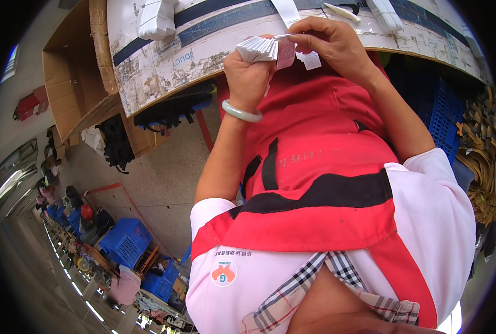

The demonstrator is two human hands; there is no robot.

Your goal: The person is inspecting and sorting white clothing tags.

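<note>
From my remote post I have the left hand (247, 80) just off the front edge of the tabletop (142, 86), its grip clamped around a fanned stack of white labels (257, 49); the stack stands up out of the fist, its upper ends spread like cards. The right hand (340, 45) reaches in from the other side, with thumb and forefinger brought together on the end of a thin white piece beside the fan; I cannot tell whether that piece is free of the stack. A pinkish, see-through label (286, 56) hangs between the two hands, and a small printed white tag (310, 60) dangles below the right fingers; what holds that tag I cannot make out.

On the tabletop beyond the hands I see a white strip (285, 12) running toward them; a bundle of white strips (157, 21) lies to the left, another white bundle (385, 15) to the right, and a slim white tool (341, 11) between the strip and the right bundle. A pale bangle (242, 112) circles the left wrist; a red apron (320, 139) covers the person's front; an open cardboard box (70, 75) stands against the tabletop's left end, and a blue crate (444, 114) sits beyond the right elbow.
</note>
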